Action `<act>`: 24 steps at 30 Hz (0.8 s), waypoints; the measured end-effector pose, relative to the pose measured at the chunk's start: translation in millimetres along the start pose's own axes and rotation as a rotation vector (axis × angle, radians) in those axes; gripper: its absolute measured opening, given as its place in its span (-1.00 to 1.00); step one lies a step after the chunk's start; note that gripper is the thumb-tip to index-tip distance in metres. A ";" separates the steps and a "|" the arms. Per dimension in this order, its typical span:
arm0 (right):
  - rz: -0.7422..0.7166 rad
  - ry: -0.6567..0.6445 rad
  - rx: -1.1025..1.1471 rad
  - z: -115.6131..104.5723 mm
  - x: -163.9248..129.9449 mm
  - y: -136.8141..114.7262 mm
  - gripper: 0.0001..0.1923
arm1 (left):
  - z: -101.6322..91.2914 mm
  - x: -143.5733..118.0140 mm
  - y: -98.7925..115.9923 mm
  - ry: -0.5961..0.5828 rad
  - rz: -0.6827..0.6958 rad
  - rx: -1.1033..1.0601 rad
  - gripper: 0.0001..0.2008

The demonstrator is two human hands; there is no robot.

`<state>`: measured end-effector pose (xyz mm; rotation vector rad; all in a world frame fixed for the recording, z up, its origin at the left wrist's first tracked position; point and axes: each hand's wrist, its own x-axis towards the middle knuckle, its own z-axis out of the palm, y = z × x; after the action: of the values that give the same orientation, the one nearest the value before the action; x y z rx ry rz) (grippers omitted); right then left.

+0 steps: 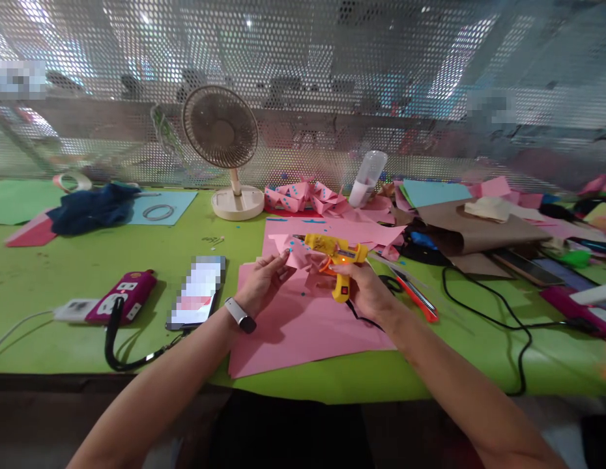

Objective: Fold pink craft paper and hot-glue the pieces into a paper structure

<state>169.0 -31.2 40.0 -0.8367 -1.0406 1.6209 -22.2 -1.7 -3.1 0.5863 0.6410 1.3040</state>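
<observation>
- Right hand (364, 290) was closed around the handle of a yellow glue gun (335, 254), nozzle pointing to 9 o'clock, at desk centre.
- Left hand (261, 283) pinched a folded pink paper piece (297, 251) right at the nozzle tip.
- Both sat over a large pink sheet (303, 326) on the green desk (63, 260).
- Phone (198, 293) lay at 9 o'clock of the left hand; orange cutter (415, 296) at 3 o'clock of the right hand.
- Small fan (222, 140) stood at 11 o'clock.
</observation>
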 end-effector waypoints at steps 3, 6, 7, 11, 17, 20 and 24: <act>0.001 -0.011 -0.007 -0.2 -0.3 1.1 -0.73 | -0.4 0.2 2.0 0.000 0.016 -0.009 -0.78; -0.015 -0.010 -0.019 -1.2 -0.3 2.0 -0.79 | -1.0 0.4 3.2 -0.008 0.035 -0.004 -0.74; -0.022 0.001 -0.020 -1.6 -0.2 2.1 -0.79 | -1.2 0.3 3.5 -0.012 0.042 0.005 -0.73; -0.025 0.027 -0.021 -3.0 0.3 1.8 -0.73 | -0.9 -0.5 5.5 -0.031 0.080 0.059 -0.73; -0.040 -0.037 -0.077 -5.7 -0.2 0.0 -0.79 | 1.6 -3.3 10.6 -0.037 0.103 0.082 -0.73; -0.035 -0.029 -0.118 -6.0 -0.6 -1.3 -0.81 | 3.3 -4.9 12.4 -0.029 0.103 0.088 -0.72; -0.035 -0.005 -0.119 -5.7 -0.9 -1.9 -0.79 | 5.2 -6.4 13.8 -0.030 0.100 0.096 -0.71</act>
<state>174.9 -30.5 39.6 -0.8888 -1.1588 1.5446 -28.8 -5.9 11.0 0.7222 0.6592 1.3609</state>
